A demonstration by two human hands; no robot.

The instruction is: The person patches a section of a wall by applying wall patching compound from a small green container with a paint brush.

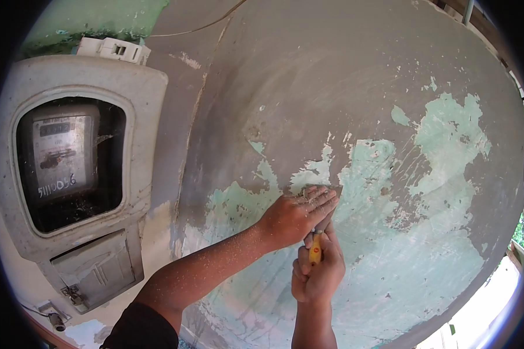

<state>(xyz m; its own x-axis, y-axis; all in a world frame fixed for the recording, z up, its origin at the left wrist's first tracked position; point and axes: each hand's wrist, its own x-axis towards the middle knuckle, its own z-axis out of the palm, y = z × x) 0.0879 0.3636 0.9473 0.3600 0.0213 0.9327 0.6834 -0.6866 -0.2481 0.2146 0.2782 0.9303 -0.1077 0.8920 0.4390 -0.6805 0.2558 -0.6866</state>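
Observation:
My right hand point(320, 270) is wrapped round the yellow handle of a scraper point(315, 249), which points up the wall. Over the tool's flat blade lies my left hand point(294, 218), its dusty fingers close together and pressing on the blade; only the blade's top edge shows. The blade rests against the wall point(291, 104), at the border between grey coating and exposed pale green paint point(413, 262). White flakes and dust cling to my left hand and forearm.
At the left, a white meter box point(148, 116) with a dark window and a small latched door point(96, 270) juts from the wall. A thin cable point(198, 29) runs above. Below the box is a small metal fitting point(55, 320). Bright daylight shows past the wall's right edge.

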